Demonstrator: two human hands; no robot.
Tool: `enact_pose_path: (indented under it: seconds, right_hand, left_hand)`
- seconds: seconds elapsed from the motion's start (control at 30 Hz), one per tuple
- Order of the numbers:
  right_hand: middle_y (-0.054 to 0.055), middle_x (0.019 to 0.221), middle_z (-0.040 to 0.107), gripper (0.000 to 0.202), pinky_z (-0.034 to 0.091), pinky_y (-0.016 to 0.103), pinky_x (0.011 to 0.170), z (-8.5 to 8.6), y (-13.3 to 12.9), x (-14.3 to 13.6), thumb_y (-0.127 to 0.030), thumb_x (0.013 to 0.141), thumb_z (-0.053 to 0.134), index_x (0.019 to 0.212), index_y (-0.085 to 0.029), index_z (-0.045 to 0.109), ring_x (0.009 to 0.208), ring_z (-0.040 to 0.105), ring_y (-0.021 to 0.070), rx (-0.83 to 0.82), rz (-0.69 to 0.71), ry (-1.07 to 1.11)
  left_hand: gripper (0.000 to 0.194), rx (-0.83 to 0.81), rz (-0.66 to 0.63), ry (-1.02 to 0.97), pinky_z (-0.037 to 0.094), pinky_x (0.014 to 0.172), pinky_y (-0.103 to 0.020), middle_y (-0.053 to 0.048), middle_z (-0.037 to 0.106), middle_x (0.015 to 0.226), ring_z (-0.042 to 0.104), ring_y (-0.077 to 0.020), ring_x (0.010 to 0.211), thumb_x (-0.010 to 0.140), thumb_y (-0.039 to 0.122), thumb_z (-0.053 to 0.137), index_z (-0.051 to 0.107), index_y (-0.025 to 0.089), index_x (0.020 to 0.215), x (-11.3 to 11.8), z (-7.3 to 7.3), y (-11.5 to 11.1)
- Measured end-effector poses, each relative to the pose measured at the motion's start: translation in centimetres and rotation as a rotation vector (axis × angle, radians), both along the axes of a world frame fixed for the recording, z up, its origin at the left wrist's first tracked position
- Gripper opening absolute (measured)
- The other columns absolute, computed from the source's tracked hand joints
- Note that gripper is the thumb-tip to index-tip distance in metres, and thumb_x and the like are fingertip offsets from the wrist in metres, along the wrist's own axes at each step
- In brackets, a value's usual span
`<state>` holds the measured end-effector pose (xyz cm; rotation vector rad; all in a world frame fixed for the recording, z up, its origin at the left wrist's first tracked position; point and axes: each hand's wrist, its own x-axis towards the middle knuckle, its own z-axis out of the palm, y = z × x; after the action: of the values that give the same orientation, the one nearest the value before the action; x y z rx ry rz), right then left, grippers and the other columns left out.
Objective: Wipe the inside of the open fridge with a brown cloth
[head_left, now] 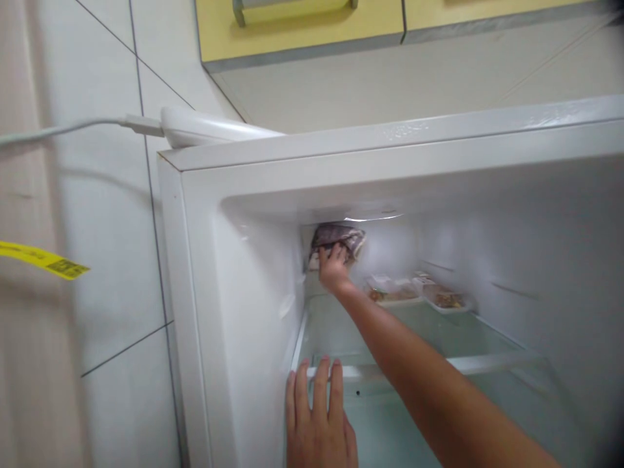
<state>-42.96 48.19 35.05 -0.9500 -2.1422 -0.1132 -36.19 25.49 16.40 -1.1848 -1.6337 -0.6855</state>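
Observation:
A crumpled dark purple-grey patterned cloth [341,239] is in the upper left back corner of a white refrigerator's inside. My right hand [334,266] reaches deep in and holds the cloth against that corner, fingers bent over it. Lower down, my left hand [319,416] has its fingers stretched out and slightly apart, at the front edge of the glass shelf [336,325] beside the left inner wall. It holds nothing.
At the back of the shelf are a clear-wrapped food tray [394,290] and another tray [446,299]. A white object [209,128] with a cable lies on the refrigerator top [390,133]. Yellow cabinets [302,29] hang above; a yellow tag [43,259] is at left.

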Motion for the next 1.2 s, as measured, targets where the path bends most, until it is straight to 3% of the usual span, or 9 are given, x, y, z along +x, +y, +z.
enact_pose_path:
  seconds: [0.13, 0.33, 0.53, 0.73, 0.83, 1.0, 1.2]
  right_hand:
    - [0.015, 0.169, 0.022, 0.056, 0.036, 0.063, 0.108, -1.3, -0.5, 0.9, -0.027, 0.096, 0.037, 0.151, -0.033, 0.045, 0.147, 0.034, 0.0374, 0.116, 0.195, -0.225]
    - [0.013, 0.166, 0.027, 0.048, 0.040, 0.058, 0.108, -1.7, 0.0, 3.2, -0.027, 0.094, 0.043, 0.137, -0.031, 0.062, 0.147, 0.032, 0.0373, 0.127, 0.285, -0.445]
    - [0.016, 0.154, 0.041, 0.050, 0.049, 0.052, 0.099, -3.5, -1.2, 3.0, -0.028, 0.091, 0.050, 0.140, -0.036, 0.058, 0.131, 0.053, 0.0349, -0.003, 0.253, -0.530]
    - [0.018, 0.154, 0.040, 0.044, 0.051, 0.048, 0.093, -3.9, -2.2, 2.4, -0.025, 0.094, 0.045, 0.136, -0.028, 0.059, 0.132, 0.048, 0.0337, -0.018, 0.142, -0.405]
    - [0.017, 0.158, 0.036, 0.048, 0.049, 0.052, 0.097, -3.1, -1.9, 2.5, -0.025, 0.096, 0.041, 0.142, -0.029, 0.053, 0.137, 0.041, 0.0360, 0.038, 0.114, -0.337]
    - [0.014, 0.165, 0.028, 0.053, 0.036, 0.061, 0.108, 0.0, 0.0, 3.2, -0.024, 0.097, 0.032, 0.147, -0.030, 0.049, 0.143, 0.029, 0.0377, 0.186, 0.153, -0.282]
    - [0.015, 0.166, 0.024, 0.059, 0.041, 0.056, 0.103, 2.2, 0.9, 3.1, -0.022, 0.095, 0.030, 0.153, -0.027, 0.041, 0.140, 0.031, 0.0387, 0.234, 0.123, -0.181]
  left_hand:
    - [0.068, 0.018, 0.009, 0.007, 0.029, 0.120, -0.057, -0.004, 0.062, 0.141, 0.041, -0.0363, 0.140, 0.073, 0.026, 0.069, 0.056, 0.022, 0.139, 0.0, -0.1, 0.3]
    - [0.060, -0.020, 0.058, 0.046, 0.035, 0.117, -0.055, -0.001, 0.063, 0.139, 0.044, -0.0335, 0.136, 0.077, 0.024, 0.065, 0.058, 0.023, 0.136, 0.7, 1.0, -0.5]
    - [0.059, -0.024, 0.052, 0.042, 0.034, 0.117, -0.054, -0.001, 0.064, 0.138, 0.044, -0.0323, 0.136, 0.078, 0.024, 0.066, 0.059, 0.023, 0.136, 0.9, 1.5, -1.0]
    - [0.059, -0.011, 0.041, -0.007, 0.034, 0.119, -0.057, -0.002, 0.062, 0.141, 0.042, -0.0333, 0.139, 0.078, 0.022, 0.064, 0.059, 0.024, 0.137, 0.7, 0.6, -0.3]
    - [0.062, 0.003, 0.032, -0.029, 0.033, 0.119, -0.058, -0.002, 0.061, 0.142, 0.041, -0.0341, 0.140, 0.077, 0.020, 0.064, 0.058, 0.023, 0.138, 0.7, 0.4, -0.1]
    - [0.066, 0.001, 0.041, -0.020, 0.037, 0.117, -0.059, -0.002, 0.062, 0.141, 0.042, -0.0332, 0.140, 0.076, 0.019, 0.066, 0.056, 0.025, 0.141, 0.5, 0.1, -0.1]
    - [0.068, 0.004, 0.046, 0.021, 0.039, 0.115, -0.060, -0.005, 0.062, 0.141, 0.042, -0.0358, 0.140, 0.076, 0.022, 0.065, 0.054, 0.025, 0.143, 0.0, -0.3, 0.1]
